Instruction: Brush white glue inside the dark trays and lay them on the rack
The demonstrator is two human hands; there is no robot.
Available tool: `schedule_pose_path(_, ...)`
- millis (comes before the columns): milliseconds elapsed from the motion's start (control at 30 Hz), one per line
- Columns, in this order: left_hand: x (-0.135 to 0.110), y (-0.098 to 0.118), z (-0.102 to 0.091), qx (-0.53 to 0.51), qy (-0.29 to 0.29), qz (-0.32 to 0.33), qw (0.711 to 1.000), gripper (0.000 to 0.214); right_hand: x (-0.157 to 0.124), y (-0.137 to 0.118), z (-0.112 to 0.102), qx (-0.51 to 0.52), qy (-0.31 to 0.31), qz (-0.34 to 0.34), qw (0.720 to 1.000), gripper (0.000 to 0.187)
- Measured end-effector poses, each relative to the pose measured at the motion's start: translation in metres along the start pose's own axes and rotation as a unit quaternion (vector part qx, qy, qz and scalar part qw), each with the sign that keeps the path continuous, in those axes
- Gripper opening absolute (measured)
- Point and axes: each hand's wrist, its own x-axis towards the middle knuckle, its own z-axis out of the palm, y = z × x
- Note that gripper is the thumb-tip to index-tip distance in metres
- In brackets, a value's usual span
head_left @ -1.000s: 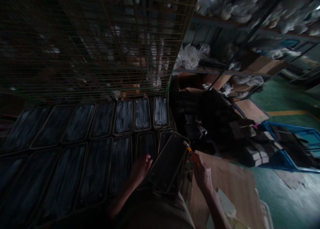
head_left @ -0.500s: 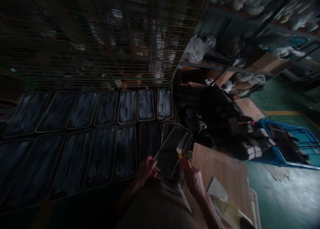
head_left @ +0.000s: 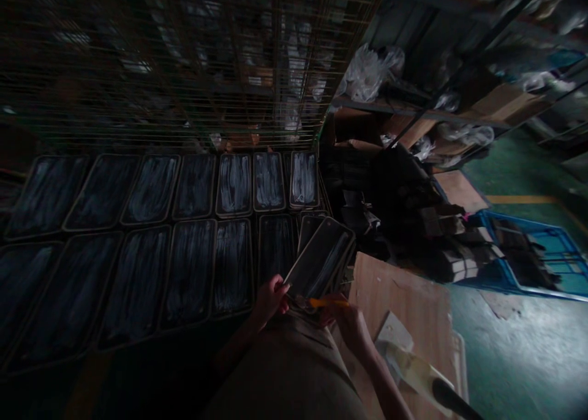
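Note:
My left hand (head_left: 271,296) grips the lower left edge of a dark rectangular panel (head_left: 316,264), thumb on top. The panel lies tilted over other dark panels, and a pale wet-looking streak runs along its right part. My right hand (head_left: 342,315) is closed around the orange handle of a small brush (head_left: 321,302). The brush's head is at the panel's near end, close to my left fingers; its bristles are hard to make out in the dim light. To the left, two rows of similar dark panels (head_left: 188,270) lie flat, many smeared with whitish streaks.
Behind the panels rises a wire mesh cage (head_left: 206,89). On the right are a wooden board (head_left: 404,291) with a pale, dark-ended object (head_left: 422,371) on it, dark stacked pieces (head_left: 395,187), a blue crate (head_left: 523,261) and shelves with plastic bags (head_left: 367,71).
My right hand has drawn the brush from the panel's right side down to its near end, turning the handle sideways. A pale streak now shows along the panel. My left hand keeps its grip.

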Motion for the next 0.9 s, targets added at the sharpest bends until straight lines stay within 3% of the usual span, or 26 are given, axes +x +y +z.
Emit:
schedule_pose_path(100,0.001,0.000,-0.001,0.023,-0.011,0.004,1.000,0.035,0.038,0.004,-0.022,0.001,0.073,-0.021,0.997,0.051)
schedule_pose_path(233,0.004,-0.001,-0.001,0.029,-0.016,0.011,0.999,0.037,0.085,0.007,-0.057,-0.075,0.200,-0.069,0.974,0.050)
schedule_pose_path(367,0.004,-0.003,-0.002,0.016,-0.012,0.013,1.000,0.040,0.112,0.004,-0.072,-0.157,0.263,-0.109,0.946,0.047)
schedule_pose_path(533,0.003,-0.005,-0.003,-0.001,0.006,-0.003,1.000,0.038,0.128,-0.003,-0.053,-0.198,0.240,-0.159,0.937,0.041)
schedule_pose_path(667,0.004,-0.006,-0.003,-0.017,0.003,-0.015,1.000,0.036,0.116,-0.001,-0.034,-0.223,0.146,-0.175,0.948,0.035)
schedule_pose_path(767,0.004,-0.007,-0.002,-0.036,0.004,-0.012,0.999,0.040,0.103,-0.001,-0.032,-0.188,0.078,-0.162,0.965,0.032)
schedule_pose_path(900,0.003,-0.007,-0.003,-0.055,0.003,0.000,0.999,0.044,0.113,-0.012,-0.046,-0.147,0.146,-0.146,0.967,0.035)
